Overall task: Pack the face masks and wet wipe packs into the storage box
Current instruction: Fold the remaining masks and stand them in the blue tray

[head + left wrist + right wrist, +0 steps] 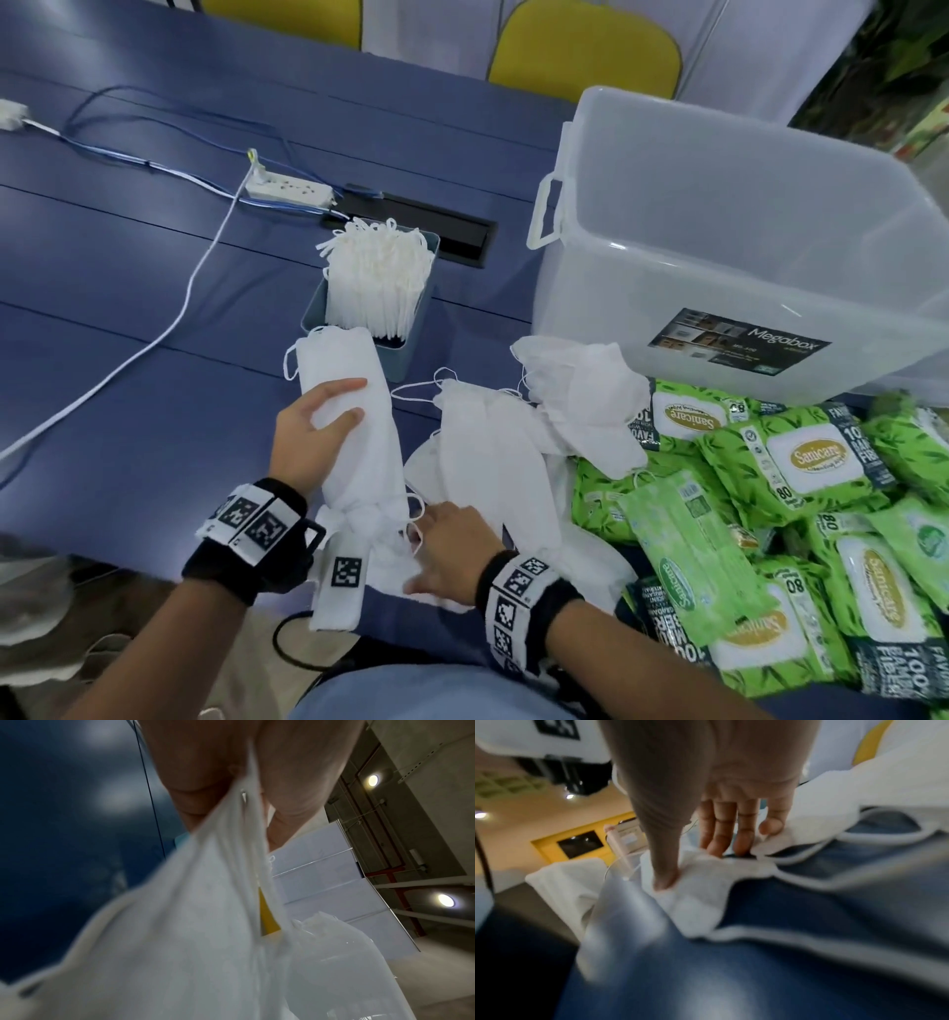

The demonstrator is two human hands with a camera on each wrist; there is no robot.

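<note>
Left hand wraps around a bundle of white masks near the tabletop's front edge; right hand, fingers extended, presses the loose masks beside it. Storage box stands toward the right edge.

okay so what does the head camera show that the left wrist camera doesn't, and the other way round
Only the head view shows the green wet wipe packs, the loose face masks, the small bin of masks, the power strip and the right hand. Only the left wrist view shows ceiling lights. Both show the left hand gripping the mask stack, the clear storage box and the blue table.
</note>
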